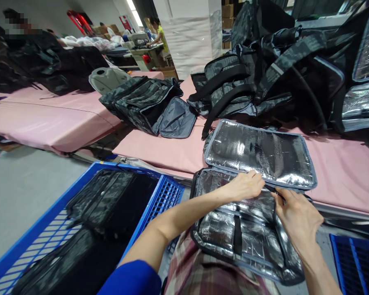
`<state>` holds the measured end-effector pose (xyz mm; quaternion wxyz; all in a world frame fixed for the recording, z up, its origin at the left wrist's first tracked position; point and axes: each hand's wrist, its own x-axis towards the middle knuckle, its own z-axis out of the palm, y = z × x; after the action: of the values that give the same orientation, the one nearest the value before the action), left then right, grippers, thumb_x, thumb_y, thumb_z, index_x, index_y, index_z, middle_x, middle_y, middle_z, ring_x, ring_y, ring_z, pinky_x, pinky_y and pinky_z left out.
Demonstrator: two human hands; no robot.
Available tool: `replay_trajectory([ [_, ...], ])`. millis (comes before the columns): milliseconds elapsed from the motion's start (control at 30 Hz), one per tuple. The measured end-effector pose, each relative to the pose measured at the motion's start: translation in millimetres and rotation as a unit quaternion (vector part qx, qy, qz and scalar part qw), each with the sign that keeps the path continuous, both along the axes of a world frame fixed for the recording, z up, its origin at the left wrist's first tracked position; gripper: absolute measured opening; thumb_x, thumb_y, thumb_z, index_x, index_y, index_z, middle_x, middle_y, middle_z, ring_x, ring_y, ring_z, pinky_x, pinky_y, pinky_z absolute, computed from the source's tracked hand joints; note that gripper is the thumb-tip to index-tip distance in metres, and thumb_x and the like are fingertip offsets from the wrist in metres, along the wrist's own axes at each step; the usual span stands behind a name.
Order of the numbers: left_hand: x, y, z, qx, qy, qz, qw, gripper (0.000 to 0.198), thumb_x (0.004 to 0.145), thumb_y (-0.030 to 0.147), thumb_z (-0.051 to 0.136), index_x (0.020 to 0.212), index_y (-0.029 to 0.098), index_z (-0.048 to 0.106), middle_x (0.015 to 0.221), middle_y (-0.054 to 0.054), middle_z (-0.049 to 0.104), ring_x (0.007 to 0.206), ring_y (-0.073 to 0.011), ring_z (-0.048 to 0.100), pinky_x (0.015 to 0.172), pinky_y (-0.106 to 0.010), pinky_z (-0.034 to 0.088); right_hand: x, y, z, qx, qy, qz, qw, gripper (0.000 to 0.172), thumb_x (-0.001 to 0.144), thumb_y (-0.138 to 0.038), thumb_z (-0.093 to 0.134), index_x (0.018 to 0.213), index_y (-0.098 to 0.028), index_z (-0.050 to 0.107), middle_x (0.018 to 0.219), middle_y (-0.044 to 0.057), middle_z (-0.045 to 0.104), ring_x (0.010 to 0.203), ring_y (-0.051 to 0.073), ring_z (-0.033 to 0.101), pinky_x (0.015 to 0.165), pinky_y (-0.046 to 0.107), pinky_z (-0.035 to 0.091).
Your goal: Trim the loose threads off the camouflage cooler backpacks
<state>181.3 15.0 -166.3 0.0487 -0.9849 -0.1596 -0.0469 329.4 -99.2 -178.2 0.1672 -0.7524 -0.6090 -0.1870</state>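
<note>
An insulated bag with a shiny silver lining [215, 231] lies open in front of me, partly over the table edge and against my lap. Its lid [261, 153], edged in grey binding, is folded back onto the table. My left hand [249, 185] is closed at the hinge side; its fingertips hide what they grip. Close beside it, my right hand [298, 211] pinches a thin black strap [275, 190] at the bag's inner rim. Another black strap [238, 235] runs across the lining inside.
A blue plastic crate [80, 184] at left holds dark camouflage bags [107, 200]. Another camouflage bag [141, 100] stands open on the pink-covered table [160, 149]. More bags [233, 82] pile up behind. At lower right is another blue crate [338, 254]. A co-worker [161, 37] sits far back.
</note>
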Motion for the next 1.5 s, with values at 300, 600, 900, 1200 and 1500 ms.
replay_trajectory([
  [300, -11.7, -1.9, -8.4, -0.064, -0.104, 0.064, 0.99, 0.021, 0.094, 0.013, 0.031, 0.091, 0.012, 0.052, 0.09, -0.009, 0.056, 0.088, -0.0181, 0.052, 0.068, -0.028, 0.048, -5.6, -0.4, 0.0, 0.02, 0.044, -0.02, 0.999, 0.034, 0.091, -0.042, 0.046, 0.095, -0.018, 0.07, 0.074, 0.006, 0.065, 0.069, 0.016, 0.055, 0.056, 0.026, 0.026],
  [600, -17.8, -3.4, -23.0, -0.119, -0.233, 0.085, 0.961, 0.022, 0.094, 0.017, 0.035, 0.091, 0.011, 0.056, 0.09, -0.007, 0.06, 0.088, -0.0145, 0.055, 0.08, -0.029, 0.049, -28.8, 12.6, 0.9, 0.006, 0.009, 0.008, 1.0, 0.027, 0.091, -0.034, 0.049, 0.096, -0.017, 0.069, 0.076, 0.004, 0.066, 0.066, 0.015, 0.051, 0.056, 0.027, 0.025],
  [900, -65.7, 15.3, 21.7, -0.507, -0.17, 0.006, 0.845, 0.036, 0.095, 0.026, 0.039, 0.075, 0.012, 0.067, 0.082, -0.003, 0.069, 0.08, -0.0107, 0.062, 0.081, -0.025, 0.049, 6.0, 4.9, 1.8, -0.024, 0.192, -0.018, 0.981, 0.043, 0.084, -0.058, 0.049, 0.102, -0.023, 0.066, 0.076, 0.002, 0.066, 0.061, 0.017, 0.056, 0.056, 0.026, 0.032],
  [1200, -87.5, 45.4, 2.3, -0.075, -0.18, 0.166, 0.967, 0.017, 0.087, 0.028, 0.058, 0.099, 0.018, 0.065, 0.099, -0.003, 0.063, 0.09, -0.0153, 0.051, 0.078, -0.027, 0.045, 3.3, 47.3, 9.9, -0.082, 0.007, 0.107, 0.991, 0.034, 0.075, -0.011, 0.05, 0.1, -0.027, 0.067, 0.101, -0.003, 0.064, 0.055, 0.007, 0.049, 0.046, 0.025, 0.023],
  [1500, -72.5, 49.6, 5.3, 0.084, -0.016, 0.092, 0.992, 0.019, 0.092, 0.01, 0.039, 0.098, 0.013, 0.057, 0.096, -0.006, 0.057, 0.085, -0.018, 0.05, 0.062, -0.027, 0.038, -5.6, 80.9, 14.9, -0.197, -0.144, 0.185, 0.952, 0.03, 0.09, -0.01, 0.035, 0.094, -0.015, 0.064, 0.09, 0.007, 0.061, 0.062, 0.012, 0.051, 0.051, 0.029, 0.015],
])
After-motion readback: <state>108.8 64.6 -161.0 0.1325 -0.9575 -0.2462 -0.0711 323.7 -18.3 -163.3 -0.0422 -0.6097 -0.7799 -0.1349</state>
